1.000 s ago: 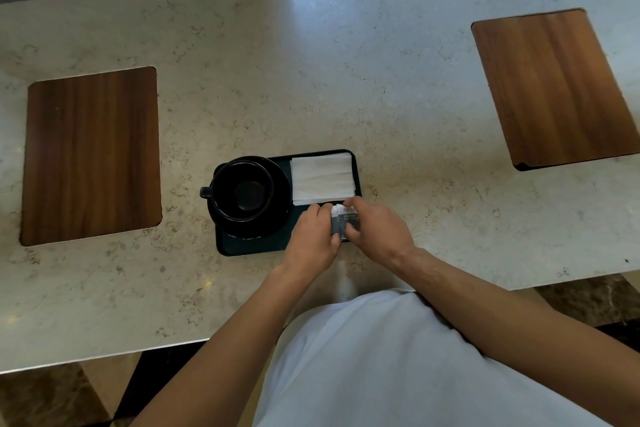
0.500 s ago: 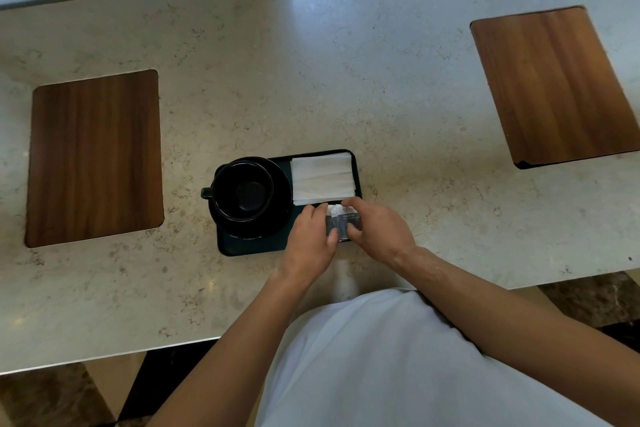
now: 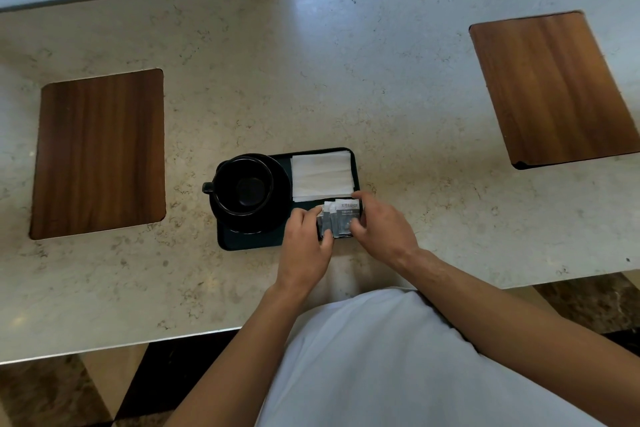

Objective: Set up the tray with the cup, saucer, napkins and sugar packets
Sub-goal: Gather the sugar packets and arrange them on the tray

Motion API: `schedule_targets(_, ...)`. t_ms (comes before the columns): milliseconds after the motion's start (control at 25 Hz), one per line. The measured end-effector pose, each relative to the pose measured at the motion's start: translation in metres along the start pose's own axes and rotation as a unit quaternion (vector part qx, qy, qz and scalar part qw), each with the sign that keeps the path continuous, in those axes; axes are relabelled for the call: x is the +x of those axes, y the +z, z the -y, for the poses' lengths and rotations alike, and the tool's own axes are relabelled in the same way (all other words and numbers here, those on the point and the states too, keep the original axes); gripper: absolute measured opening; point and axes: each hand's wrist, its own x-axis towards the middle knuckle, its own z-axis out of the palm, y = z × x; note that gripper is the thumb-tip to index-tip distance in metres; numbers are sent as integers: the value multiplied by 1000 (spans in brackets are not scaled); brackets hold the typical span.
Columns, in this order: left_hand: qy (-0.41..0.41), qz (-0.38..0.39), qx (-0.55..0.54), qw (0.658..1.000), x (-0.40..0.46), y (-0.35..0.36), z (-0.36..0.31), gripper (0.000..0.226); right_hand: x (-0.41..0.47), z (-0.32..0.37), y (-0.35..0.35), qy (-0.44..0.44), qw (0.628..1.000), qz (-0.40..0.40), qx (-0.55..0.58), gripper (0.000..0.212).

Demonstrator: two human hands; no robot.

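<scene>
A dark tray lies on the stone counter in front of me. On its left half a black cup stands on a black saucer, handle to the left. White napkins lie folded in the tray's back right corner. Grey-and-white sugar packets sit fanned in the front right corner. My left hand pinches their left side and my right hand pinches their right side; both hands cover the tray's front right edge.
Two wooden panels are set into the counter, one at the left and one at the right. The counter's near edge runs just in front of my body. A wall and window frame stand behind the counter.
The packets now show spread a little wider between my hands, and my hands have drawn slightly apart. The cup, saucer and napkins have not moved.
</scene>
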Motion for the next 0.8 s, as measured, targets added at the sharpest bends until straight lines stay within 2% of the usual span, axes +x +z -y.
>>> schedule_targets(120, 6, -13, 2, 1000, -7, -2, 0, 44, -2, -5, -3, 0, 1000, -16, 6, 44)
schedule_targets(400, 19, -28, 18, 999, -25, -10, 7, 41, -14, -6, 0, -33, 999, -14, -11, 42)
schedule_targets(600, -41, -70, 18, 997, -51, -13, 5, 38, -21, -3, 2, -75, 997, 30, 2, 40)
schedule_targets(800, -111, -148, 2, 983, -76, -21, 6, 38, -19, 9, -5, -134, 988, 75, 34, 43)
